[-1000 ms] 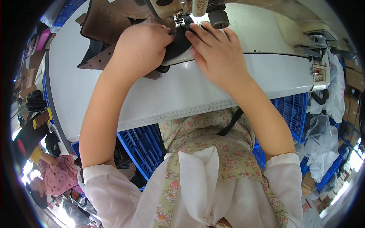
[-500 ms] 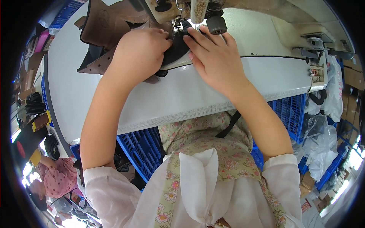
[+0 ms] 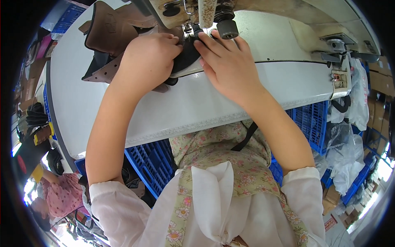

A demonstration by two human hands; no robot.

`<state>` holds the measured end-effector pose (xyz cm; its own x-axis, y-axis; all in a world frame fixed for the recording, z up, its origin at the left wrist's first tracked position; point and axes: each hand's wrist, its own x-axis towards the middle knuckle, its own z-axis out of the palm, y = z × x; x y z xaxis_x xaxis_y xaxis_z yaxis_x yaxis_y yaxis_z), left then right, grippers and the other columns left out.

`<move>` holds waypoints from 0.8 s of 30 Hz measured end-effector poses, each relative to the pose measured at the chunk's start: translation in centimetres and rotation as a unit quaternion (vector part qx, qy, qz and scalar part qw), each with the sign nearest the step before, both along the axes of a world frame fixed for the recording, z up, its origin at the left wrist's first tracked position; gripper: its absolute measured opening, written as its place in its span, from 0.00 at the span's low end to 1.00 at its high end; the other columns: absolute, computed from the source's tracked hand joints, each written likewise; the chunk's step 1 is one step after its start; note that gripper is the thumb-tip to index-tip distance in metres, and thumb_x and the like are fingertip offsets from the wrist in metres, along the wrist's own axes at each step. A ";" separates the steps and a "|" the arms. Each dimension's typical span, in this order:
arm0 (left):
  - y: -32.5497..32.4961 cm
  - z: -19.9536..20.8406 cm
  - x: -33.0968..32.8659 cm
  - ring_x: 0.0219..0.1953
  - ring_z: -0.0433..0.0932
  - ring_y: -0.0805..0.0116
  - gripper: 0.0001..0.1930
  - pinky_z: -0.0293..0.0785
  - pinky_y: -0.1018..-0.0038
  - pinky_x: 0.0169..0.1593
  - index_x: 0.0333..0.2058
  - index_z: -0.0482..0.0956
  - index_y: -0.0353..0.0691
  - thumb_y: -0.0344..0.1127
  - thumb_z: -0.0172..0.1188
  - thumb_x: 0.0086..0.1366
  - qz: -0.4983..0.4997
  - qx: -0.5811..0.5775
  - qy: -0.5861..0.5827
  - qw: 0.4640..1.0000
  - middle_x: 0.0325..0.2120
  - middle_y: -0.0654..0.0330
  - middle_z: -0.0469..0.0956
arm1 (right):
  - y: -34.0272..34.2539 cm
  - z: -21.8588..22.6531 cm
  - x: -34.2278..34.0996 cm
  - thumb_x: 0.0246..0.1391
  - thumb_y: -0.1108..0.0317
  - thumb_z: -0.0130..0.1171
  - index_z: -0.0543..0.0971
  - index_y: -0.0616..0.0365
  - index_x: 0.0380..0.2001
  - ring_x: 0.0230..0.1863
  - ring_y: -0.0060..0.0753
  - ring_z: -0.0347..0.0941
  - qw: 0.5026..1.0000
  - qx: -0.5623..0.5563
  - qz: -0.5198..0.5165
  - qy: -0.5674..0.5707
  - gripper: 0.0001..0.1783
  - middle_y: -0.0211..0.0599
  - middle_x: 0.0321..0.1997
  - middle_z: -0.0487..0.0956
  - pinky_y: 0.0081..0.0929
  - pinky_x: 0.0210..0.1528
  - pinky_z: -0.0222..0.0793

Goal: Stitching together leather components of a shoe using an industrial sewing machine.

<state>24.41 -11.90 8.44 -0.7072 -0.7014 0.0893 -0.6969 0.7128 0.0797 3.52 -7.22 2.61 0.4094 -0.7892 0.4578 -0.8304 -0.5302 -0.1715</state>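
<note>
As the left hand [image 3: 150, 57] grasps brown leather [image 3: 109, 31] and the spread right hand [image 3: 230, 66] lightly presses the black piece [image 3: 187, 55], I fear uneven pulling could skew both.

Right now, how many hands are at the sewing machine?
2: the left hand curled at the brown leather piece, the right hand spread, touching the black piece.

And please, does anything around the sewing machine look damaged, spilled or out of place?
The vertical bar on the sewing machine looks stained: brown mottling, perhaps rust or worn paint, marks its surface. Otherwise nothing stands out; the black piece shows no visible damage, though partly hidden.
</note>
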 end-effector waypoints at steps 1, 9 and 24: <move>0.0 0.0 0.0 0.51 0.80 0.57 0.17 0.78 0.64 0.51 0.38 0.85 0.36 0.21 0.55 0.49 -0.003 -0.003 0.005 1.000 0.42 0.54 0.83 | 0.0 0.0 0.0 0.55 0.62 0.61 0.80 0.53 0.50 0.62 0.35 0.68 1.000 0.000 -0.001 0.000 0.19 0.28 0.51 0.78 0.50 0.61 0.60; -0.2 -0.1 0.1 0.51 0.80 0.58 0.17 0.78 0.64 0.51 0.38 0.85 0.36 0.21 0.56 0.48 -0.008 -0.004 0.003 1.000 0.42 0.54 0.84 | -0.1 0.0 0.0 0.55 0.62 0.61 0.81 0.53 0.50 0.61 0.35 0.68 1.000 -0.008 -0.001 0.002 0.19 0.27 0.51 0.79 0.49 0.61 0.60; -0.5 -0.3 -0.1 0.51 0.80 0.58 0.18 0.78 0.65 0.50 0.39 0.85 0.37 0.21 0.55 0.49 -0.003 -0.014 -0.020 1.000 0.42 0.56 0.83 | -0.3 -0.1 -0.2 0.56 0.61 0.60 0.80 0.51 0.52 0.62 0.35 0.66 1.000 -0.006 -0.003 0.007 0.20 0.28 0.52 0.78 0.52 0.63 0.59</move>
<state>24.32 -12.44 8.17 -0.7146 -0.6949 0.0803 -0.6950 0.7183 0.0317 3.29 -7.49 2.52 0.4118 -0.7862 0.4609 -0.8356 -0.5275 -0.1534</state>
